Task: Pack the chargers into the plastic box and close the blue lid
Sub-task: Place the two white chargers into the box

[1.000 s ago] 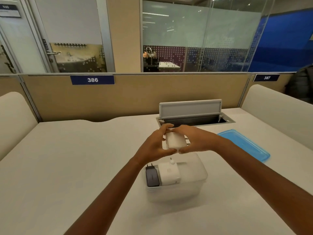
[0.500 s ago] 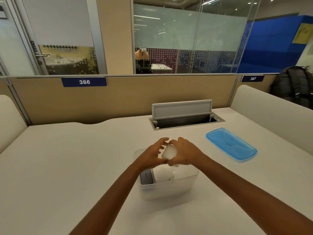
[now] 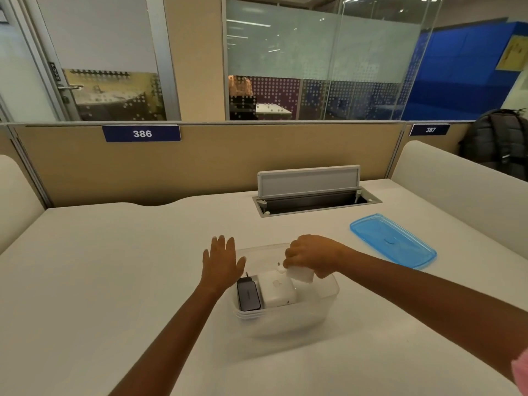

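The right hand (image 3: 313, 257) is closed round a white charger (image 3: 300, 274), held over the open box (image 3: 328, 292) on its empty right side: packing is in hand. The next move, I judge, calls for lowering it beside the two already inside, a black charger (image 3: 248, 295) and a big white one (image 3: 278, 291) (side by side). The left hand (image 3: 221, 262) is spread flat, empty, at the box's left rim. The lid (image 3: 393, 241) lies well apart on the desk (image 3: 114, 267).
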A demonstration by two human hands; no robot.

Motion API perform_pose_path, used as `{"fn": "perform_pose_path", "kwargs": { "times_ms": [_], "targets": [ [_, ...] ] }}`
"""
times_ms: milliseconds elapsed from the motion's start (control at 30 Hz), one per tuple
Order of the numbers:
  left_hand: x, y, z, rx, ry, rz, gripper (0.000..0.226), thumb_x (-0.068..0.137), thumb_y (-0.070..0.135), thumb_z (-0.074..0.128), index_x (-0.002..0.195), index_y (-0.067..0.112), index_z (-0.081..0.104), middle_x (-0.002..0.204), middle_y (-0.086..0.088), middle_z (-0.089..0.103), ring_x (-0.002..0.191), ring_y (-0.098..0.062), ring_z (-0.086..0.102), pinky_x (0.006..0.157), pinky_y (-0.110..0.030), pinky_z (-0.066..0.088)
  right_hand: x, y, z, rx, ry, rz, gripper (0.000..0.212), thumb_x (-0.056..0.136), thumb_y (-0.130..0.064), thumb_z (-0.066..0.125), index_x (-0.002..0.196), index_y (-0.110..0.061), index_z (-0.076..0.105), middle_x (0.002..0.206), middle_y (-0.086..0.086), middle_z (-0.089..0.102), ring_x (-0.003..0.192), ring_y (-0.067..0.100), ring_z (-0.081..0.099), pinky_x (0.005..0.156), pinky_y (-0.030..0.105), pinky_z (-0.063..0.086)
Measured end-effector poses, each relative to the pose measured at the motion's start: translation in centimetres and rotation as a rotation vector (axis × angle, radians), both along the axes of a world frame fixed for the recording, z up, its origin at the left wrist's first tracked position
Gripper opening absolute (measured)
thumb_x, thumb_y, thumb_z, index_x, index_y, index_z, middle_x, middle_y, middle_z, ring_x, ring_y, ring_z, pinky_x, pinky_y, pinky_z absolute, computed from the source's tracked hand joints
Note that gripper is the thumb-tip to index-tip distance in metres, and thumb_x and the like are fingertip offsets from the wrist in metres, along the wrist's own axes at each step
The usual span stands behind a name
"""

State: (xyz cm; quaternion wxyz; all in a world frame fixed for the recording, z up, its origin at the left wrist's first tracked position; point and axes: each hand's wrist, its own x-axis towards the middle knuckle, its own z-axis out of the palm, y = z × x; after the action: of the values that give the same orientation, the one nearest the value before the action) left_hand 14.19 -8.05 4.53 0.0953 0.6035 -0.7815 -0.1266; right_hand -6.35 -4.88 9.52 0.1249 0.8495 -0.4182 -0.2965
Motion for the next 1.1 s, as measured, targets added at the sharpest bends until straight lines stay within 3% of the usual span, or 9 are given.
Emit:
{"fn": "perform_pose_path", "kwargs": {
  "times_ms": [133, 400, 767, 1100],
  "targets": [
    [-0.2, 0.7, -0.8, 0.015, -0.008, -0.007, 0.057, 0.098, 0.033, 0.03, 0.145, 0.004, 0.016, 0.158, -0.017, 0.009, 0.147, -0.032, 0.001, 0.12, -0.043, 0.012, -0.1, -1.1, -0.4, 0.044, 0.116, 0.172, 0.067, 0.08, -0.01, 0.068, 0.138, -0.017, 0.036, 0.139, 0.01, 0.046, 0.124, 0.029, 0.044, 0.104, 0.042, 0.039],
    [-0.3, 1.3, -1.8, 0.054, 0.021, -0.014, 0.057, 0.1, 0.031, 0.025, 0.147, 0.005, 0.005, 0.159, -0.014, 0.005, 0.147, -0.028, 0.0, 0.12, -0.039, 0.009, -0.7, -2.6, -0.4, 0.199, 0.227, 0.299, 0.07, 0.078, -0.004, 0.067, 0.138, -0.017, 0.034, 0.143, 0.01, 0.04, 0.123, 0.029, 0.043, 0.1, 0.04, 0.042],
    [-0.3, 1.4, -2.0, 0.058, 0.067, 0.0, 0.057, 0.1, 0.03, 0.027, 0.147, 0.007, 0.005, 0.159, -0.011, 0.007, 0.148, -0.026, 0.001, 0.121, -0.038, 0.009, -1.4, -2.5, -2.0, 0.209, 0.171, 0.229, 0.073, 0.077, 0.005, 0.063, 0.138, -0.013, 0.029, 0.144, 0.013, 0.031, 0.111, 0.033, 0.047, 0.081, 0.043, 0.054],
    [-0.3, 1.4, -2.1, 0.065, 0.097, 0.011, 0.056, 0.099, 0.03, 0.027, 0.147, 0.007, 0.008, 0.159, -0.01, 0.011, 0.148, -0.026, 0.002, 0.12, -0.038, 0.009, -1.5, -1.7, -2.7, 0.177, 0.119, 0.184, 0.07, 0.078, 0.003, 0.064, 0.137, -0.012, 0.029, 0.14, 0.015, 0.034, 0.103, 0.032, 0.051, 0.081, 0.044, 0.056]
  ]
}}
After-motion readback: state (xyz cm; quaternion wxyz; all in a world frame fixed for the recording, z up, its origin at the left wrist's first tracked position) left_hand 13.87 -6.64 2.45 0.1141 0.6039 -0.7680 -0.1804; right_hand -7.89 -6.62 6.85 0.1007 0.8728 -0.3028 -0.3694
